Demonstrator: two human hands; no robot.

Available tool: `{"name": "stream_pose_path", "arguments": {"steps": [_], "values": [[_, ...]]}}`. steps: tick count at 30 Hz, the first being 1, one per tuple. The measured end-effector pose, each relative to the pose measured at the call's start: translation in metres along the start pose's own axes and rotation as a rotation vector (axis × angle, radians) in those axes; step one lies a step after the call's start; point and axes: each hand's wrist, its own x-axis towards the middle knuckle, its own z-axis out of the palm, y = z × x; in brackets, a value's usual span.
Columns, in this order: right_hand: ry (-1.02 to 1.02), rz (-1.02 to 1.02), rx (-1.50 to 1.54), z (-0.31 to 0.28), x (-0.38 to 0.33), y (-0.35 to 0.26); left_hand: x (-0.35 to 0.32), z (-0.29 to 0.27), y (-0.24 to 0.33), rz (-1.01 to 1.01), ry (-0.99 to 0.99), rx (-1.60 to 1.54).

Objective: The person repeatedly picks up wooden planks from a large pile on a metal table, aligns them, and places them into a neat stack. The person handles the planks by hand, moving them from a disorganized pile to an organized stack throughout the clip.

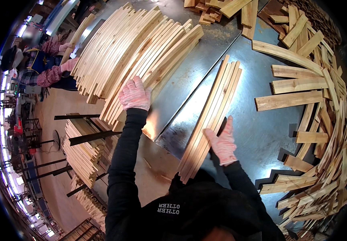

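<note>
Bundle of slats, a few long pale pcs side by side, lies on metal bench, just right of the big stack w/ a gap between; near end seems to run past the bench edge. We'd judge each slat light & stiff, whole bundle heavier, faces dry, not very slippery thru gloves, edges maybe splintery; thin pcs could slide apart, so best hold approx. mid-length, squeezing across both long sides. Grip, R hand: right of the big stack, loosely spread, thumb over bundle's right side, fingers straight alongside, not wrapped round. Grip, L hand: on big stack's near right part, fingers bent over slats; palm side hidden, so we can't tell if it's closed on any. Loose boards lie well right of big stack.
</note>
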Motion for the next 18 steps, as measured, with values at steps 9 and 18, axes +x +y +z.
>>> {"name": "stream_pose_path", "arguments": {"steps": [9,18], "values": [[0.101,0.034,0.034,0.017,0.036,-0.030,0.007,-0.013,-0.007,-0.066,-0.442,-0.182],[-0.451,0.111,1.662,0.111,0.097,-0.018,0.007,-0.027,-0.056,-0.292,-0.289,-0.501]]}}
